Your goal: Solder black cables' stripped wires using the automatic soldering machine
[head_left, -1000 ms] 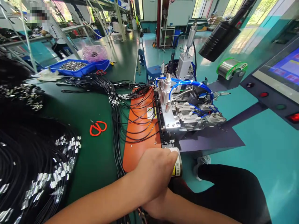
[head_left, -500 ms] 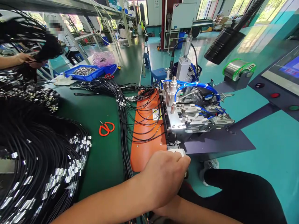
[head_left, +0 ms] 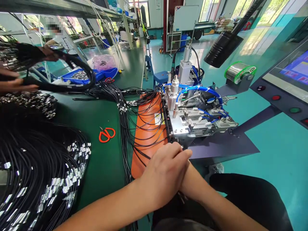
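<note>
My left hand (head_left: 166, 170) is at the near end of the machine's rail, fingers curled and thumb pressed along the top; whatever is in it is hidden. Black cables (head_left: 143, 154) run over the orange plate (head_left: 141, 166) and pass beneath that hand. My right hand (head_left: 189, 179) reaches in from the lower right, crossed under the left. Its fingers are hidden behind the left hand. Just beyond both hands stands the soldering-type machine (head_left: 180, 123) with metal cylinders and blue air tubes. Several cable ends lie side by side along its rail.
Orange-handled scissors (head_left: 107, 134) lie on the green table (head_left: 101, 166). A big heap of black cables with silver ends (head_left: 55, 179) covers the left side. Another person's hands (head_left: 14, 81) hold a looped cable bundle. A solder wire spool (head_left: 240, 73) and control panel (head_left: 284, 86) are at right.
My right hand has come up from below, behind my left hand. The white piece near my left hand is now out of sight. The other person's cable bundle has swung towards the blue tray.
</note>
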The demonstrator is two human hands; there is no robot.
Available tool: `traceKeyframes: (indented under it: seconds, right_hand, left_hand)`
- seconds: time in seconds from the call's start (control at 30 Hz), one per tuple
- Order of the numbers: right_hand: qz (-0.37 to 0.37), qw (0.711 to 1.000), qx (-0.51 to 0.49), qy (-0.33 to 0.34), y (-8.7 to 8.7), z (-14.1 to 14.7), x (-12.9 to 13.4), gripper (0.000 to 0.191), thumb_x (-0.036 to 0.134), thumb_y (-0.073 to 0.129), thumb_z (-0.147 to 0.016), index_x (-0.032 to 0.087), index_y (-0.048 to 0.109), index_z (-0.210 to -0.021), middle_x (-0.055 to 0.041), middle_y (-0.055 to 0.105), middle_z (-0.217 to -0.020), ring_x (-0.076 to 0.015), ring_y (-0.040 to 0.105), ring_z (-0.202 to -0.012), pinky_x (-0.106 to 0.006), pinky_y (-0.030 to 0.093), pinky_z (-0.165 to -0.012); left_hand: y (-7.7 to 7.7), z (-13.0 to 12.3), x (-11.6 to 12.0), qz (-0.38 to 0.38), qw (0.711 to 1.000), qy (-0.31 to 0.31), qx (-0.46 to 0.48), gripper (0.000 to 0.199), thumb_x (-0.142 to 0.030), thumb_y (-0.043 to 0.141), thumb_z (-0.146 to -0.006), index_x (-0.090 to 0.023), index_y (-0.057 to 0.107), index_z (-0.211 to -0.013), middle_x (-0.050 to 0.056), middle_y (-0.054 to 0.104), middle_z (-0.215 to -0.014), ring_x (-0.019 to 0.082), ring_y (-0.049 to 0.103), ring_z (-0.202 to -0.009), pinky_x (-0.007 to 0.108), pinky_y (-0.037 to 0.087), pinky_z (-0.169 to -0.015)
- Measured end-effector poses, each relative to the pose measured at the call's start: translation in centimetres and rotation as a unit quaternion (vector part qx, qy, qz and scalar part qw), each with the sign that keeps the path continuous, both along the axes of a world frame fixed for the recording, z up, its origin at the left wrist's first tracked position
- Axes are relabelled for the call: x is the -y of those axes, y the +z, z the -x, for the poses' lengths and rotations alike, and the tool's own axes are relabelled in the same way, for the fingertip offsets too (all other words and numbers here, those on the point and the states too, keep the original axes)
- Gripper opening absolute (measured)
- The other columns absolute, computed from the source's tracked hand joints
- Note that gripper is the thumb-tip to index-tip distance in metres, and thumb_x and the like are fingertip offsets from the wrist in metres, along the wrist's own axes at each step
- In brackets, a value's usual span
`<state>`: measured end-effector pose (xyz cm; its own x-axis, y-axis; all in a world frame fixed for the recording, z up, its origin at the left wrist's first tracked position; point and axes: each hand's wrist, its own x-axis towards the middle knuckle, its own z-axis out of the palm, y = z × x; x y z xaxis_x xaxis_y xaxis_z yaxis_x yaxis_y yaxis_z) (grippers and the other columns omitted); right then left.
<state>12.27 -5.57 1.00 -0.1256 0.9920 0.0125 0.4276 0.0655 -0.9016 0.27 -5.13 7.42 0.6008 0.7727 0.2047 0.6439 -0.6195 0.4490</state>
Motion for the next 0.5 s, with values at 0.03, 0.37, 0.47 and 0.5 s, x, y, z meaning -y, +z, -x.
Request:
traceKeyframes:
  seconds: [0.03, 0.37, 0.47, 0.5]
  right_hand:
    - [0.01, 0.999, -0.013, 0.034, 0.8, -0.7, -0.4, 0.011, 0.013, 0.061, -0.069, 0.022, 0.056, -0.064, 0.0005, 0.057, -0.06, -0.0156, 0.054, -0.059, -0.026, 0.05, -0.057]
    - [0.17, 0.977, -0.052, 0.117, 2.8, -4.7, -1.1, 0.015, 0.027, 0.059, -0.082, 0.018, 0.071, -0.085, -0.0003, 0.069, -0.077, -0.0146, 0.06, -0.069, -0.023, 0.046, -0.062]
    - [0.16, 0.982, -0.035, 0.097, 2.8, -5.4, -0.4, 0.018, 0.031, 0.058, -0.085, 0.021, 0.072, -0.088, -0.001, 0.071, -0.079, -0.0174, 0.064, -0.073, -0.025, 0.048, -0.065]
    - [0.154, 0.984, -0.028, 0.085, 2.8, -5.6, -0.2, 0.019, 0.032, 0.058, -0.085, 0.021, 0.073, -0.09, -0.0011, 0.072, -0.081, -0.0184, 0.065, -0.074, -0.026, 0.049, -0.066]
  left_hand:
    - [-0.2, 0.1, -0.3, 0.006, 1.0, 0.01, -0.012, 0.033, -0.008, 0.041, -0.09, -0.02, 0.054, -0.119, 0.005, 0.056, -0.099, 0.018, 0.053, -0.088, 0.033, 0.048, -0.078]
    - [-0.2, 3.1, -2.8, 0.107, 0.966, -0.083, -0.219, 0.017, -0.013, 0.061, -0.08, -0.018, 0.058, -0.096, 0.005, 0.066, -0.092, 0.021, 0.062, -0.084, 0.029, 0.047, -0.07]
    - [-0.1, 3.4, -3.3, 0.093, 0.971, -0.065, -0.212, 0.017, -0.019, 0.071, -0.076, -0.019, 0.059, -0.088, 0.003, 0.066, -0.087, 0.02, 0.063, -0.083, 0.026, 0.045, -0.067]
    - [-0.1, 3.3, -3.4, 0.077, 0.973, -0.059, -0.211, 0.019, -0.02, 0.073, -0.074, -0.019, 0.059, -0.086, 0.003, 0.065, -0.086, 0.02, 0.063, -0.083, 0.027, 0.045, -0.066]
